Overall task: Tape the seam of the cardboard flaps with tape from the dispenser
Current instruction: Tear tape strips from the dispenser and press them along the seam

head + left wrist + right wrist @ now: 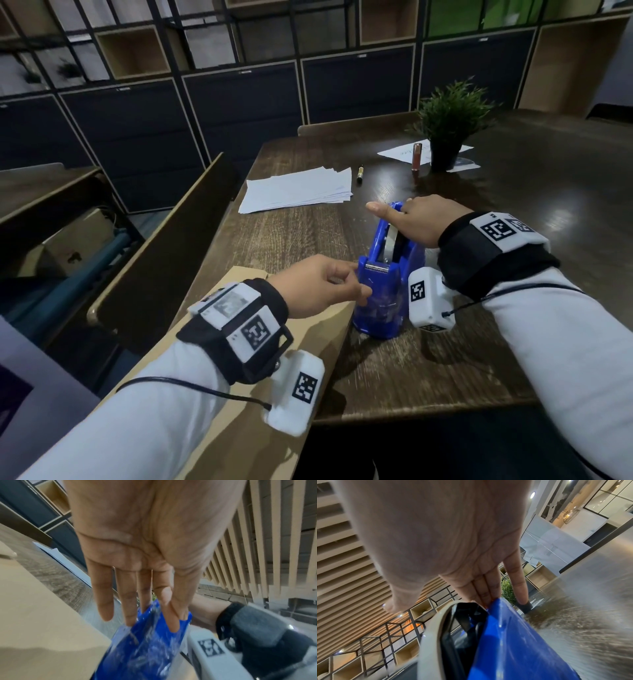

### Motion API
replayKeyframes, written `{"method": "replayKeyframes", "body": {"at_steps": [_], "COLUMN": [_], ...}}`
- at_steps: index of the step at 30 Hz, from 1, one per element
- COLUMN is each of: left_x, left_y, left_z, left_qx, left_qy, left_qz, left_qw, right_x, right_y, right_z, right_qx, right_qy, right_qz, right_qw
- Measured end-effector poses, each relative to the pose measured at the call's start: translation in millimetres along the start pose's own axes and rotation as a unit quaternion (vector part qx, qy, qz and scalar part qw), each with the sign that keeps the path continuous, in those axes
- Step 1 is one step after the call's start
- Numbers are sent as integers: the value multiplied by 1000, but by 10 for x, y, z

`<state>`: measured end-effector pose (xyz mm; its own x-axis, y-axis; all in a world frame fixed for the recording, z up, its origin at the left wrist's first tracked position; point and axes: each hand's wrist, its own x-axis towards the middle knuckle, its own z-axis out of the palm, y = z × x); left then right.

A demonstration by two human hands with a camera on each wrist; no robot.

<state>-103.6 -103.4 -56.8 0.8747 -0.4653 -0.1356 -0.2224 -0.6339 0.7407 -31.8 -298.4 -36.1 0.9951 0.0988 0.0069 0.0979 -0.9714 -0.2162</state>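
Cardboard [239,394] lies flat at the desk [428,359] edge under the left forearm, the blue dispenser [383,294] standing just beside it. Right hand [414,219] rests straight-fingered on the dispenser's top, steadying it. Left hand [318,284] reaches under the cutter, thumb and forefinger seemingly pinching the clear tape end; a weak pinch could let it snap back or tear short.

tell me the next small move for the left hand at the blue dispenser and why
Probably pull the tape end out toward the flat brown cardboard. The left hand already has thumb and forefinger pinched at the front of the blue plastic tape dispenser, just below its metal cutter, where clear tape shows, while the right hand rests on top, steadying it. No strip lies on the cardboard yet.
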Motion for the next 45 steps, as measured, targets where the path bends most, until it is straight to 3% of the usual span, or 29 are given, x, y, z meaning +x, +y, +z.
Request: {"method": "replayKeyframes", "body": {"at_steps": [6, 9, 13, 20, 23, 32, 45], "left_x": [-245, -335, -418, -557, -607, -706, -692], "left_y": [-134, -257, -374, -492, -548, -649, -752], "left_z": [-296, -428, -522, -580, -597, -654, -730], "left_qx": [-27, -68, -99, -96, -82, -62, -37], "left_qy": [85, 138, 183, 207, 207, 217, 239], "left_qz": [26, 41, 51, 61, 62, 65, -14], "left_qw": [996, 987, 977, 972, 973, 972, 970], "right_x": [-108, -295, -513, -566, -557, -469, -436], "right_y": [-13, -189, -569, -908, -1020, -1283, -1469], "right_z": [-75, -141, -156, 69, 136, 228, 431], "right_qx": [55, 67, 150, 381, 445, 427, 298], "right_qy": [-31, 1, 64, -73, -78, -11, 147], "right_qz": [-10, -86, -195, -209, -191, -202, -250], "right_qw": [998, 994, 967, 898, 872, 881, 909]}}
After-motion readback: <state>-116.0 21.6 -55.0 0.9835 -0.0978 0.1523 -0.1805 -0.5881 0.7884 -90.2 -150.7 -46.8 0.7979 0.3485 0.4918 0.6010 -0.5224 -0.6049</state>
